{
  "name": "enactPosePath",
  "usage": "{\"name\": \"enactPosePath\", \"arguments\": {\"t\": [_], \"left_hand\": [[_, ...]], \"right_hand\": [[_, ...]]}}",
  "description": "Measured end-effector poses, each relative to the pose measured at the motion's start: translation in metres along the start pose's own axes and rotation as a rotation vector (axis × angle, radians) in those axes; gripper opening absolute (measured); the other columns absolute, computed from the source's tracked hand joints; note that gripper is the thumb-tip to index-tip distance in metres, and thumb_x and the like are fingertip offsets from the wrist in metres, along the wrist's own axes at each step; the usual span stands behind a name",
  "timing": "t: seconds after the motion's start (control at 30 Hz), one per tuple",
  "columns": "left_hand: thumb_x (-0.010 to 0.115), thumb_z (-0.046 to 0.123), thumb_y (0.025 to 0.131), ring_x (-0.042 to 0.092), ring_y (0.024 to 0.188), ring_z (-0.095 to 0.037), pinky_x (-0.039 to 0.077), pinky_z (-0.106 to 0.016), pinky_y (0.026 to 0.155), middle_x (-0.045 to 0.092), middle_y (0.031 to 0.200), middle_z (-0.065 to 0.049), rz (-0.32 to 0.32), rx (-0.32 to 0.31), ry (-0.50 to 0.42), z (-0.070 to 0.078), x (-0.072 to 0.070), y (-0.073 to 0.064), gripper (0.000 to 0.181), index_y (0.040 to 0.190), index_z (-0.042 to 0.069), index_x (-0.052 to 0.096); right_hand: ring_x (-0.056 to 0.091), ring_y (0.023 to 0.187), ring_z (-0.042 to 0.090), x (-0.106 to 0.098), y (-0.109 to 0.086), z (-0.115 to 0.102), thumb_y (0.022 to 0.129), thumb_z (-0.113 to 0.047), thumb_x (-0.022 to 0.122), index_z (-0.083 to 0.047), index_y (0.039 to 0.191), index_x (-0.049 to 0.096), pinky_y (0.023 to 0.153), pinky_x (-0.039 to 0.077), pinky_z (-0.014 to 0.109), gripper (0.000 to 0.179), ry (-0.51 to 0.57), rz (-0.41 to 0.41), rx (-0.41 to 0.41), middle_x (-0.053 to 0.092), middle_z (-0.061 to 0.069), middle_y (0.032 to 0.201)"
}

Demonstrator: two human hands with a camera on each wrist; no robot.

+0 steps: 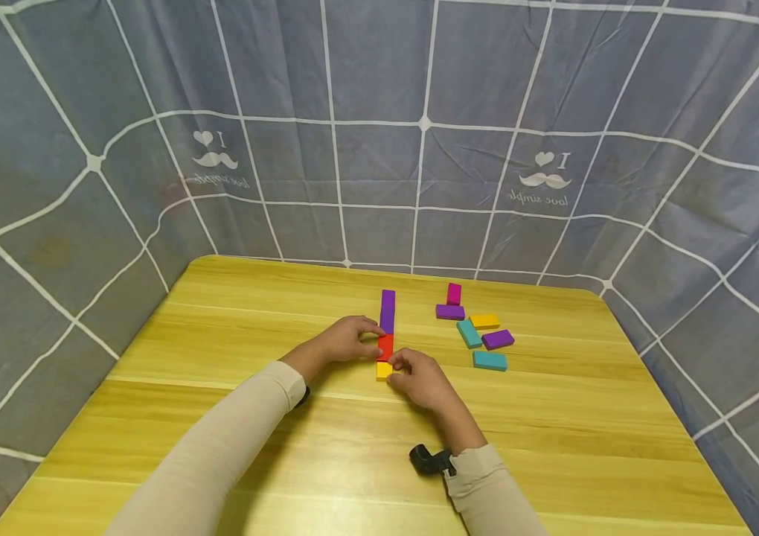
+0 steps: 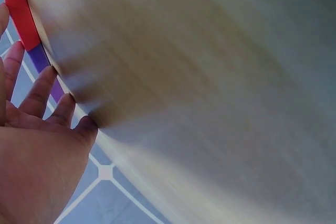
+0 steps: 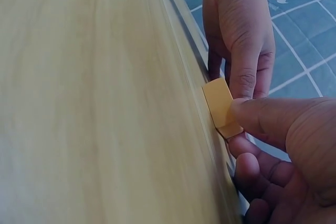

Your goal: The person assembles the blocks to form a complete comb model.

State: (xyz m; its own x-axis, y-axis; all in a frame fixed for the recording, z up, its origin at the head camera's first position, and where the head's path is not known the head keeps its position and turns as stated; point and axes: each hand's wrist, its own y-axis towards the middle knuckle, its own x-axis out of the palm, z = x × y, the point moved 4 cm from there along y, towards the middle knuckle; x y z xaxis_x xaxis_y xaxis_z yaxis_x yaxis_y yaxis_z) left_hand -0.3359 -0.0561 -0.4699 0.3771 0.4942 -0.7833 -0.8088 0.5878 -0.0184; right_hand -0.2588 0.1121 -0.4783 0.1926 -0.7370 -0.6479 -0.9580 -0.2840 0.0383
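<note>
A straight row of blocks runs away from the person, one behind another: a yellow block (image 1: 383, 371) nearest, then a red block (image 1: 386, 347), then two purple blocks (image 1: 388, 311). My right hand (image 1: 420, 378) holds the near yellow block (image 3: 219, 103) between thumb and forefinger at its right side. My left hand (image 1: 347, 339) touches the row from the left, thumb at the red block (image 2: 22, 17) and forefinger by its far end. The other left fingers are spread along the purple blocks (image 2: 39, 59), their tips down at the table.
Right of the row lie a magenta block (image 1: 454, 293), purple blocks (image 1: 450, 312), teal blocks (image 1: 490, 361) and another yellow block (image 1: 484, 321). All rest on the wooden table (image 1: 219, 320). A grey curtain with white lines (image 1: 379, 164) hangs behind and on both sides.
</note>
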Motion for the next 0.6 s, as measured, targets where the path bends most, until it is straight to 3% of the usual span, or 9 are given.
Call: {"name": "enactPosePath", "arguments": {"t": [0.3, 0.6], "left_hand": [[0.076, 0.023, 0.089, 0.051, 0.129, -0.034, 0.037, -0.045, 0.111, 0.059, 0.135, -0.016, 0.004, 0.032, -0.004, 0.0016, -0.0008, -0.0010, 0.040, 0.125, 0.005, 0.069], [0.075, 0.024, 0.089, 0.048, 0.131, -0.034, 0.034, -0.046, 0.112, 0.058, 0.137, -0.016, -0.002, 0.008, -0.009, 0.0016, -0.0012, -0.0007, 0.041, 0.126, 0.006, 0.069]], "right_hand": [[0.055, 0.081, 0.017, 0.0007, 0.0010, -0.0012, 0.087, -0.007, 0.071, -0.007, 0.101, 0.066, 0.076, 0.047, 0.034, 0.015, 0.011, 0.028, -0.001, 0.064, 0.001, 0.092], [0.055, 0.080, 0.016, 0.0002, 0.0010, 0.0003, 0.087, -0.010, 0.072, -0.007, 0.102, 0.066, 0.074, 0.047, 0.033, 0.017, 0.044, 0.022, 0.025, 0.064, 0.001, 0.092]]}}
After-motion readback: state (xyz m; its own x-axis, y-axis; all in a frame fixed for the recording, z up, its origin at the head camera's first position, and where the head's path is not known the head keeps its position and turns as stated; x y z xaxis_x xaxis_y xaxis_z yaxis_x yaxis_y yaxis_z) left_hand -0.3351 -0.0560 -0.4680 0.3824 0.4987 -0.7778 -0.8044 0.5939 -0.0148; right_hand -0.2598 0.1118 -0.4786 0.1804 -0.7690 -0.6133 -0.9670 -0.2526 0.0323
